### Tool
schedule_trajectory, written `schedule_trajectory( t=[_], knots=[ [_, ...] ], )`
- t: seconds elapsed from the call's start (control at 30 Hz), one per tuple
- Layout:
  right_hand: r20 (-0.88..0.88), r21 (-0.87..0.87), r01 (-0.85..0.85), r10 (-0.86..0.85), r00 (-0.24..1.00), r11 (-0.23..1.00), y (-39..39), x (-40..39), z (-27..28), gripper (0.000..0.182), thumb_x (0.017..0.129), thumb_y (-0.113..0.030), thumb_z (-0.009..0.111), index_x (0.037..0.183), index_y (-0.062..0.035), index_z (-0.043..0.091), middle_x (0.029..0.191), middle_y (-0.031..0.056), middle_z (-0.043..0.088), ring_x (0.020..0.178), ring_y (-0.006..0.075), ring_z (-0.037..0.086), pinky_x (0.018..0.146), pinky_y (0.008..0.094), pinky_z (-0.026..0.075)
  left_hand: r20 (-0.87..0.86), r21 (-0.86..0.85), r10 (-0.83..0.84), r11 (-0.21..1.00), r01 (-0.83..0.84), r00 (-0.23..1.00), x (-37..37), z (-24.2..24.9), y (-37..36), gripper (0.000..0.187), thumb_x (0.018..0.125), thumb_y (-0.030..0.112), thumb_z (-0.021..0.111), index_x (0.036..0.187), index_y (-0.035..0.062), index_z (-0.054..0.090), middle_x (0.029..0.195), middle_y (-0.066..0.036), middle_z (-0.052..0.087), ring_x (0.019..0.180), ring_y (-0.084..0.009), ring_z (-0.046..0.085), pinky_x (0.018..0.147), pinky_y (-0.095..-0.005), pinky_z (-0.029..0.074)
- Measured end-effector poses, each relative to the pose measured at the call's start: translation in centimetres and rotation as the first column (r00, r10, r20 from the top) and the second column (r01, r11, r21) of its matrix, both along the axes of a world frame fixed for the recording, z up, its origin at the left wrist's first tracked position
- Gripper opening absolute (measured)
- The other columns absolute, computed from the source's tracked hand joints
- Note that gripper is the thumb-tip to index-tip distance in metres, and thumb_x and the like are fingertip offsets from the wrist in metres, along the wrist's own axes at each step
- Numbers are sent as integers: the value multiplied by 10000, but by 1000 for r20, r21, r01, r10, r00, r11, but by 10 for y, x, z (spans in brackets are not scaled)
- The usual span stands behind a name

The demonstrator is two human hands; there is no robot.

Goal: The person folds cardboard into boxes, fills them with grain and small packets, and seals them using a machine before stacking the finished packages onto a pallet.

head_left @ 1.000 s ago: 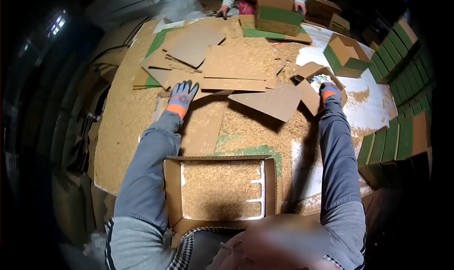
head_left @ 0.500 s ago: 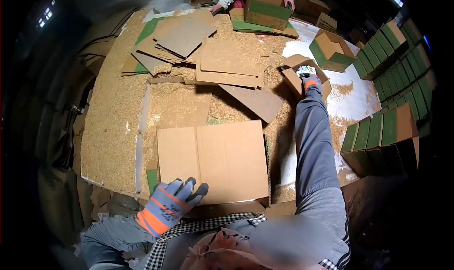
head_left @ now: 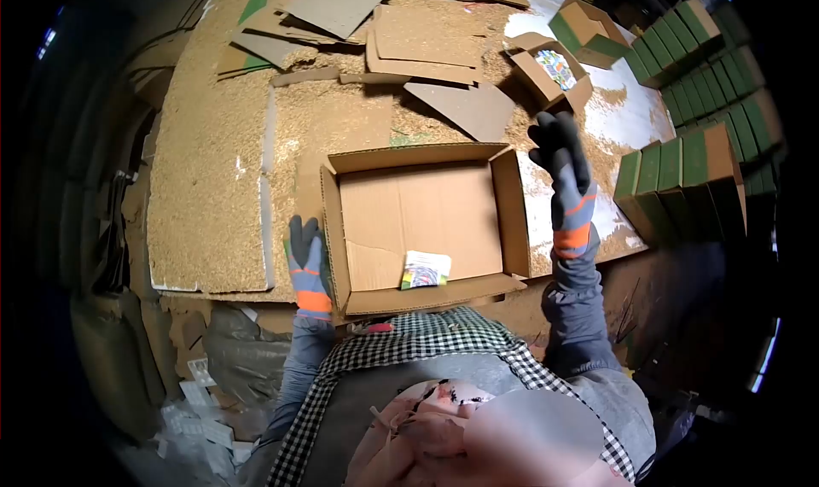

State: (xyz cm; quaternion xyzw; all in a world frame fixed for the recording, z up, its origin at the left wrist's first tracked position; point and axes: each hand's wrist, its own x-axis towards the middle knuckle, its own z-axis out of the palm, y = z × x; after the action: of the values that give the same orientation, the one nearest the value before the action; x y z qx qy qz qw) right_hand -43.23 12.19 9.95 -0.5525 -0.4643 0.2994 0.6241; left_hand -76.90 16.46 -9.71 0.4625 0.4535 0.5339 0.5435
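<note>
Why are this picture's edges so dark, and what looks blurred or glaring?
Head view: corners go black, probably from a very wide lens; head view: the table is well lit, with a white glare streak near the right edge; head view: a smooth blurred patch sits low in frame, and small print on the packet is unreadable.

Matt brown cardboard box (head_left: 510,192).

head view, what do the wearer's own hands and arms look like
The left hand and right hand wear matching grey-blue gloves with dark fingers, a thin orange stripe and broad orange cuffs. Blue-grey, wrinkled lower sleeves cover the forearms; the right upper sleeve is lighter grey.
</note>
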Motion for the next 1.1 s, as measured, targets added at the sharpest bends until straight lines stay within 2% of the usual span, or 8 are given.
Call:
schedule_trajectory(
  t=[0.17, 0.4, 0.5, 0.57, 0.67, 0.9, 1.0, 1.1],
  knots=[
    [-730, -169, 51, -160, 665, 984, -70, 83, -123, 471, 918, -230, 426, 1341, -70, 296, 1266, 93, 471, 1102, 199, 487, 920, 330, 399, 435, -412, -221, 813, 412, 873, 26, -16, 8, 460, 932, 315, 376, 1299, 45, 314, 1231, -136, 459, 1074, -256, 499, 906, -337, 433],
    [-527, 56, 578, -467, 710, 814, -215, 247, -18, 406, 907, -208, 434, 1282, -68, 362, 1227, 85, 496, 1074, 197, 499, 903, 322, 404, 372, 30, -805, 508, 861, 462, 236, 138, 8, 419, 768, 33, 579, 1170, -23, 477, 1144, -137, 542, 1047, -233, 531, 910, -327, 429],
    [-323, 224, 729, -657, 681, 646, -285, 355, 60, 380, 903, -199, 437, 1256, -68, 390, 1211, 82, 507, 1062, 197, 504, 896, 318, 407, -452, 573, -746, 178, 800, 490, 413, 222, -17, 421, 705, -45, 628, 1113, -33, 529, 1101, -139, 572, 1027, -238, 543, 903, -328, 428],
    [-209, 310, 784, -766, 607, 537, -328, 427, 104, 363, 900, -192, 439, 1239, -67, 408, 1200, 80, 514, 1054, 197, 507, 892, 316, 408, -32, 470, -998, 32, 882, 53, 541, 282, -39, 367, 892, 243, 369, 1182, 54, 490, 1066, -109, 582, 962, -218, 564, 775, -332, 464],
    [-56, 348, 835, -880, 472, 426, -377, 527, 141, 339, 895, -183, 443, 1214, -66, 436, 1184, 77, 525, 1042, 196, 512, 885, 312, 411, 180, 96, -968, 194, 976, 175, 690, 349, -94, 828, 735, 775, 324, 1241, 136, 468, 1095, -66, 569, 953, -226, 541, 768, -349, 410],
    [356, 101, 974, -921, 157, 205, -422, 653, 72, 291, 884, -160, 450, 1154, -64, 502, 1146, 69, 550, 1015, 195, 524, 868, 304, 416, 535, 70, -844, 85, 994, 35, 809, 279, -133, 680, 829, 660, 332, 1229, 128, 470, 1157, -75, 541, 1007, -232, 503, 877, -320, 400],
    [442, 394, 918, -886, -139, 52, -425, 633, 71, 275, 879, -151, 454, 1128, -64, 530, 1129, 65, 561, 1003, 194, 529, 861, 301, 419, -825, 297, -394, 307, 904, 405, 834, 227, -116, 502, 912, 302, 336, 1332, 28, 310, 1153, -170, 533, 1046, -272, 515, 813, -352, 439],
    [294, 745, 640, -954, -64, 186, -343, 535, 91, 288, 883, -142, 441, 1144, -44, 514, 1158, 88, 533, 1031, 206, 510, 885, 313, 404, -530, 680, -159, 507, 530, 833, 661, 249, -102, 601, 753, 202, 573, 1309, 117, 359, 1045, -160, 548, 921, -350, 515, 783, -419, 430]
  ],
)
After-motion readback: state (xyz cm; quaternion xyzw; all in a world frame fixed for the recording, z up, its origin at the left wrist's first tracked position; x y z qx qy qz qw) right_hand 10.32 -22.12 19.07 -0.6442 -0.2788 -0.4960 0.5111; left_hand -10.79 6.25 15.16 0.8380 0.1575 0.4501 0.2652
